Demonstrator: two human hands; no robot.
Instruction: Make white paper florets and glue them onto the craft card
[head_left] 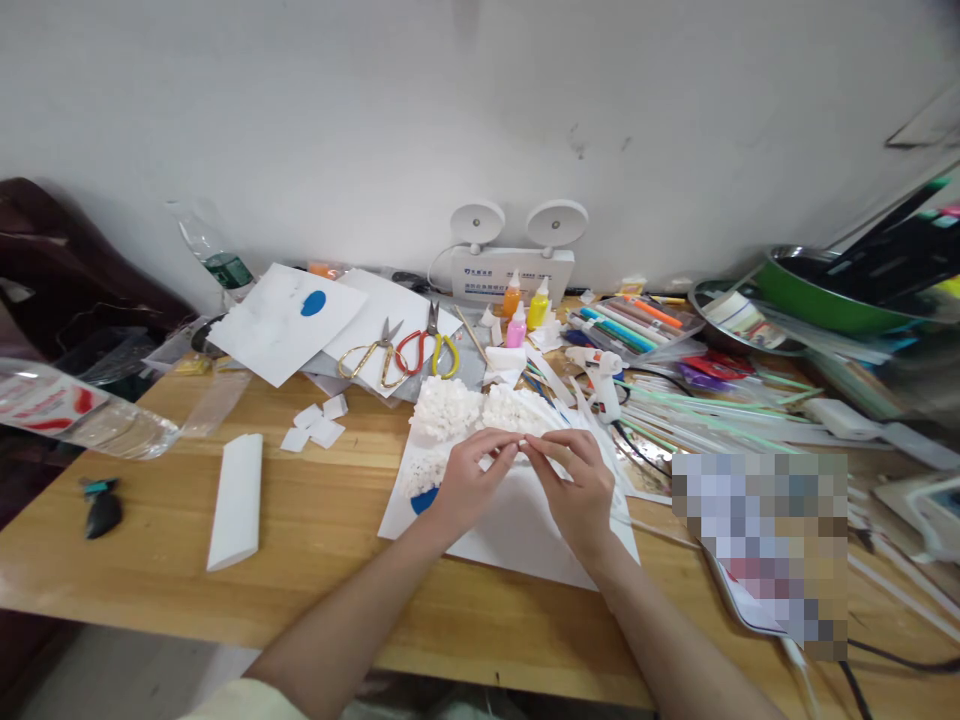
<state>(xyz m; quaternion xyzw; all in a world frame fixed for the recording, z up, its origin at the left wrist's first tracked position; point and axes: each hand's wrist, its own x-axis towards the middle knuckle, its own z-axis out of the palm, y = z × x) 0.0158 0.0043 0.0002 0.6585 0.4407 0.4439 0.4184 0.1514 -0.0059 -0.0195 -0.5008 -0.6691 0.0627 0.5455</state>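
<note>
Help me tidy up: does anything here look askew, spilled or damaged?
The red-labelled bottle at the left edge of the table seems to lie on its side, odd since bottles usually stand. One paper sheet lies askew over another sheet. I see no spill or damage.

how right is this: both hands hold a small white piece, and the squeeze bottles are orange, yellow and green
The head view shows a pink squeeze bottle, not a green one, with the orange bottle and yellow bottle; the left hand and right hand do hold the small white piece.
</note>
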